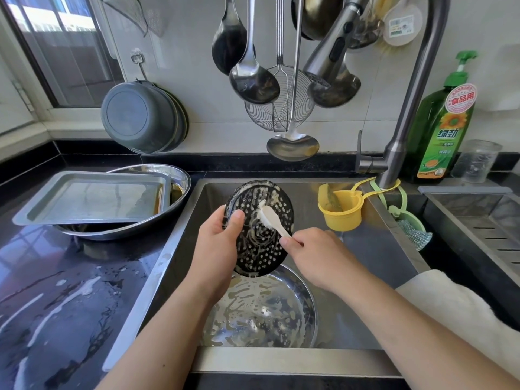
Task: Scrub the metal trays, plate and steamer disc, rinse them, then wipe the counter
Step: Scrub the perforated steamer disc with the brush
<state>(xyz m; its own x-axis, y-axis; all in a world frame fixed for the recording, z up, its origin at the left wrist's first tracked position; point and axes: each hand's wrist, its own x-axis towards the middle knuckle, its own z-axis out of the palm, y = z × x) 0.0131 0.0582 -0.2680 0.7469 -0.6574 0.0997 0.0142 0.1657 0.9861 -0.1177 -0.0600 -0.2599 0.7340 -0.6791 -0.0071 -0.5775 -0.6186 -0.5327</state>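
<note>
Soapy steamer disc gripped at its rim by left hand; right hand grips brush.

The steamer disc you held over the sink looked dark and glossy under streaks of pale foam, and the brush on it was smooth cream plastic. Inside the brushed, matt steel sink, the plate shone as polished metal mottled with suds. Left of the sink, the tray showed dull satin metal on a wet, glossy black counter.
</note>
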